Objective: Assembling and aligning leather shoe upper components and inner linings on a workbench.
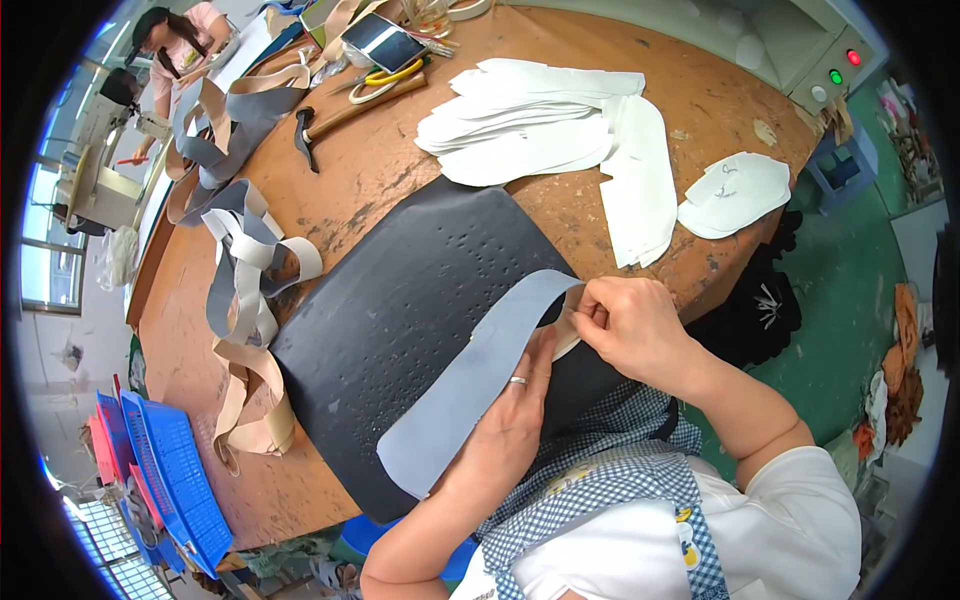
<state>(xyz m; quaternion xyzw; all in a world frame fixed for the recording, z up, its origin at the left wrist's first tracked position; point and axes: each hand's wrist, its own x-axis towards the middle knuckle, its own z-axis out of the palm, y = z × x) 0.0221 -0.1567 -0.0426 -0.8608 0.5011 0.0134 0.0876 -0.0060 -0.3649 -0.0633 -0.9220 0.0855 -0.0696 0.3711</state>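
A long grey-blue leather strip (470,365) is bent into a curve over the near edge of a black mat dotted with holes (400,290). Its pale underside shows where it folds back at the right end. My right hand (635,325) is closed, pinching that folded end between thumb and fingers. Just left of it, my left hand (505,425), with a ring on one finger, grips the strip along its near side. The left thumb is hidden behind the leather.
White cut pieces (530,125) lie stacked beyond the mat, with a smaller white pile (735,195) at right. A hammer (350,110), yellow-handled scissors (393,72) and a phone (383,42) are farther back. Looped strips (240,270) and blue baskets (175,475) are at left. Another person (180,45) sits far left.
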